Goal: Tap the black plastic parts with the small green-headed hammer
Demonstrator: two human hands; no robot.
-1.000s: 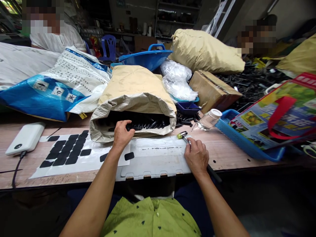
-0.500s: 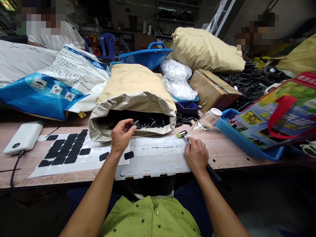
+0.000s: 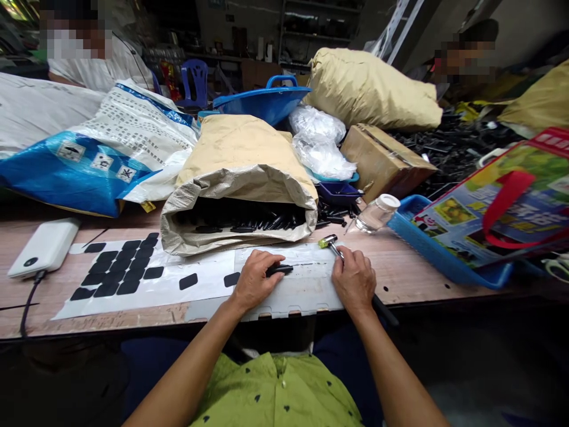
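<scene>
My left hand (image 3: 256,280) is closed on a small black elongated part (image 3: 281,270), low over the grey-white board (image 3: 306,290). At the board's right side, my right hand (image 3: 355,280) wraps round the handle of a small hammer (image 3: 329,241). The hammer's head has a yellowish face and points up and to the left. Beyond my hands, an open paper sack (image 3: 244,148) lies on its side with many black parts (image 3: 267,222) in its mouth. Left of the board is a white sheet (image 3: 164,290) bearing black rounded pads (image 3: 118,264).
A white power bank (image 3: 44,246) with a cable lies at the left. Beside the sack's right edge are loose black parts (image 3: 333,216), a clear jar (image 3: 377,213) and a blue basket (image 3: 444,255) holding a colourful bag. A cardboard box (image 3: 384,160) stands behind. Two people sit across the table.
My left hand has moved from the sack's mouth down and to the right, onto the board, carrying a black part. My right hand and the hammer stay in place.
</scene>
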